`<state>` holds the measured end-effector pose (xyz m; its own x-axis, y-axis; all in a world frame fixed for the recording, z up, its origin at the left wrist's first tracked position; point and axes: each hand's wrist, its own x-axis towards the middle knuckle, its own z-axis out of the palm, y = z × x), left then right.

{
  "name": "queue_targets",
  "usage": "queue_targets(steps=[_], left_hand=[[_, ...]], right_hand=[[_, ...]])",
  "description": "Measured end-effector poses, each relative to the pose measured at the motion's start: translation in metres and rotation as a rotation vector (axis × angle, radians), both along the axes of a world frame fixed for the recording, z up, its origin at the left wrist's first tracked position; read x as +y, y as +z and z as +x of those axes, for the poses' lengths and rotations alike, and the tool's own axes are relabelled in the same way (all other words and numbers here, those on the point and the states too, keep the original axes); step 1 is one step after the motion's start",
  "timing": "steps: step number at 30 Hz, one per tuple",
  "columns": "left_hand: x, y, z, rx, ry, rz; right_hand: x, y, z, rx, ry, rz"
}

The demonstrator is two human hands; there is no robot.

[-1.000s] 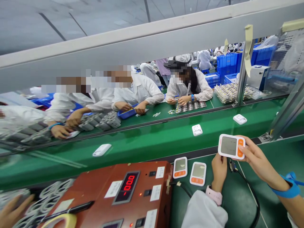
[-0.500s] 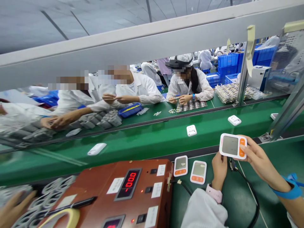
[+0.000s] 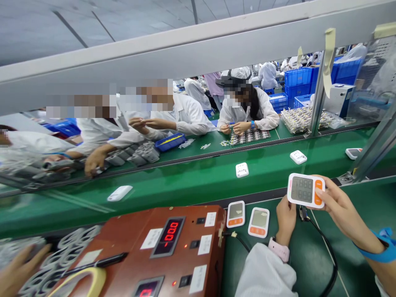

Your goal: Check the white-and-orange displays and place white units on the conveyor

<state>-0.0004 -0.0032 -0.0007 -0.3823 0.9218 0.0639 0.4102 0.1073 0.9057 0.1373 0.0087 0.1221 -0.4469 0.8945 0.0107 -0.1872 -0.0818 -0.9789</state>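
Head view: at the right, above the near green bench (image 3: 377,203), the person's right hand (image 3: 340,206), with a blue band (image 3: 378,250) at its wrist, holds a white, rounded rectangular plastic meter (image 3: 306,190) with orange buttons, fingers closed round its right end and thumb over the buttons. The meter's grey screen (image 3: 302,189) faces the camera and shows dark digits. The left hand (image 3: 285,216), with a pink watch strap (image 3: 279,249), is at the meter's lower left corner; its fingertips are partly hidden, so I cannot tell whether it grips anything. Just right of it is a black cable (image 3: 335,270) with a small connector. Two white-and-orange plastic meters (image 3: 258,222) lie to the left, near a reddish-brown box (image 3: 133,235) with red digital displays (image 3: 168,237). Beyond, white plastic units (image 3: 242,170) lie on a green conveyor belt (image 3: 192,181), with white-coated co-workers (image 3: 266,111) on its far side. At the near left, a co-worker's hand (image 3: 17,270) is at grey plastic parts (image 3: 12,249).
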Motion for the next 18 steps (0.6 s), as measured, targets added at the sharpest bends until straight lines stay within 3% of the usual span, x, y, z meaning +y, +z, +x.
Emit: queue_targets(steps=[18], left_hand=[[0.0006,-0.0033,-0.0002,-0.023,-0.013,0.028]], right_hand=[[0.001,0.0028,-0.0009,0.035,0.013,-0.07]])
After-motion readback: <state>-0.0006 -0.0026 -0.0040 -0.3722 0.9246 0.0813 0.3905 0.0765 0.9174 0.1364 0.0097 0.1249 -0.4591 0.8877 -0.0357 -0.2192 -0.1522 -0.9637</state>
